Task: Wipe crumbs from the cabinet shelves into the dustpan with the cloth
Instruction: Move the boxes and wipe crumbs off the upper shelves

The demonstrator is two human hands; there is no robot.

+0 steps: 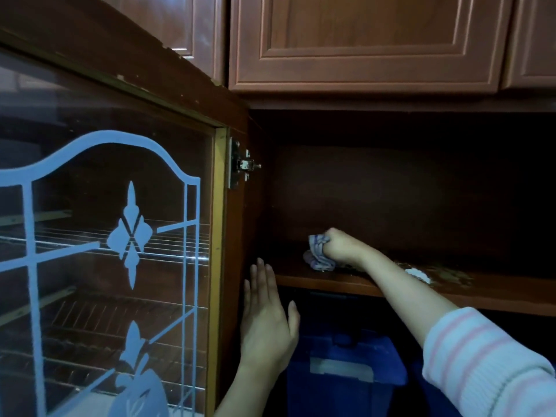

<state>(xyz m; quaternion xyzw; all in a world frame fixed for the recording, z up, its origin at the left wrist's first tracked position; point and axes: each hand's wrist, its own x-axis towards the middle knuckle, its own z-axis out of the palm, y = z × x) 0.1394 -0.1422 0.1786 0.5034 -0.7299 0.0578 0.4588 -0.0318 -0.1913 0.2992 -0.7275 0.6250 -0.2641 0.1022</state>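
Inside the open cabinet, my right hand (341, 245) grips a bunched checked cloth (318, 256) and holds it down on the wooden shelf (325, 279) near its left end. Crumbs and a white patch (418, 274) lie on the shelf to the right of my forearm. My left hand (266, 320) is flat with straight fingers against the cabinet's left side panel, just below the shelf's front edge. No dustpan is visible.
The glass door (105, 236) with a frosted pattern stands open at the left, wire racks showing behind it. A metal hinge (242, 165) sits on the frame. A blue plastic box (343, 371) stands below the shelf. Shut wooden cupboard doors (370, 40) are above.
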